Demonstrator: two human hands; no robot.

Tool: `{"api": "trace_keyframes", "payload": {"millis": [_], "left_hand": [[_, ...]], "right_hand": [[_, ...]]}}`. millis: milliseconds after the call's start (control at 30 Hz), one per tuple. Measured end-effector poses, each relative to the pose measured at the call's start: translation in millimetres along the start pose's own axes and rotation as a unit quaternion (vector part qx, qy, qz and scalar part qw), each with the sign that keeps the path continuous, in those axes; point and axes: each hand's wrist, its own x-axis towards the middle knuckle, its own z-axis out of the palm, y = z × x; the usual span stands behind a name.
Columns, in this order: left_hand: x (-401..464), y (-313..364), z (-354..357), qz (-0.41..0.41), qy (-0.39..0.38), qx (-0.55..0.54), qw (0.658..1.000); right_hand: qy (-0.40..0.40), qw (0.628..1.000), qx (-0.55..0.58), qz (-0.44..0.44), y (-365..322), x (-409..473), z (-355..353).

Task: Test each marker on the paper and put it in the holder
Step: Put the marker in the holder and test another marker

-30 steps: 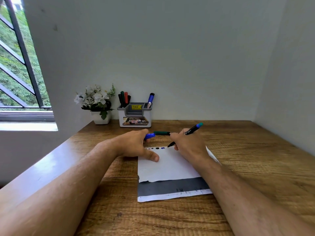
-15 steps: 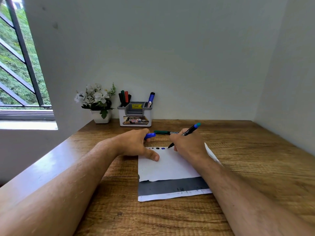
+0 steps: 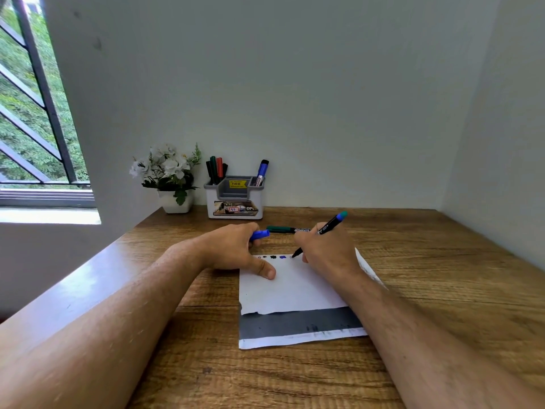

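the black marker [image 3: 323, 233] with the blue-green end was in the right hand [image 3: 326, 249], pinched between curled fingers and tilted, its tip down on the far edge of the white paper [image 3: 295, 293]. the tip sat just to the right of a short row of ink dots [image 3: 274, 257], some black and one blue, running along that same edge. the paper lay flat on the wooden table [image 3: 427, 290], on top of a larger sheet whose grey band [image 3: 298, 323] showed along the near side.

the left hand [image 3: 236, 249] rested at the paper's far left corner, its thumb pressed flat on the sheet, while its curled fingers held a blue cap [image 3: 260, 234] that stuck out toward the right. just beyond the two hands a green marker [image 3: 287, 229] lay on its side on the table, partly hidden behind the right hand.

farther back, against the wall, stood the white and grey holder [image 3: 235, 209] with a yellow sticker on it. its left compartment held several markers [image 3: 216, 170] standing upright, green, red and black among them; its right compartment held one blue marker [image 3: 261, 172] leaning a little. just to the left of the holder was a small white pot of white flowers [image 3: 169, 172]. a barred window [image 3: 35, 107] showed green leaves at the far left.
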Motion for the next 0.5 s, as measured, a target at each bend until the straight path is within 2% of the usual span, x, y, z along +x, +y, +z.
{"api": "trace_keyframes", "payload": {"millis": [500], "left_hand": [[-3.3, 3.4, -0.8, 0.001, 0.004, -0.009, 1.000]], "right_hand": [[-0.001, 1.000, 0.002, 0.000, 0.4, 1.3, 1.0]]}}
